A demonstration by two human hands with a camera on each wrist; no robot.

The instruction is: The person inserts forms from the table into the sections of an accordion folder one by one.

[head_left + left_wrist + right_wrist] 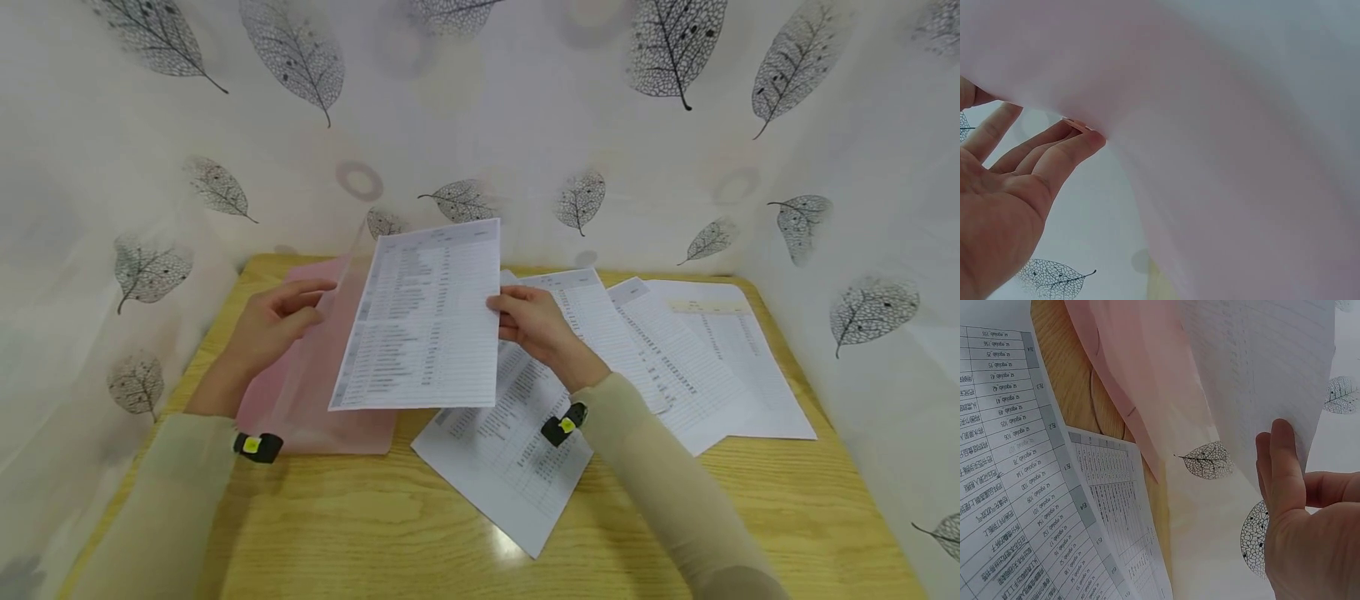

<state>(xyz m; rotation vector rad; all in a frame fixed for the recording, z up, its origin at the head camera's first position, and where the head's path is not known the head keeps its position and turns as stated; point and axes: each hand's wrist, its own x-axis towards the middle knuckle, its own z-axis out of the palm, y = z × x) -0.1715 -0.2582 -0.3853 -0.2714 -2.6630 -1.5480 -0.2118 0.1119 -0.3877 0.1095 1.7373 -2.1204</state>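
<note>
Pink folder (315, 375) on table (337, 517); white sheet (420, 325) held partly over it.
Left hand (273, 323) pinches raised cover (1222, 156), seemingly keeping it parted; right hand (534, 321) pinches sheet's edge, likely for steadiness.

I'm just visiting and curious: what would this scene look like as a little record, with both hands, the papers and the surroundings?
Left hand: pinches the edge of a translucent pink folder
Right hand: holds a printed sheet by its side edge
Held sheet: raised, tilted
Other papers: several printed sheets, overlapping, mostly right of the folder
Surface: wooden table
Backdrop: pale, leaf-patterned
</note>
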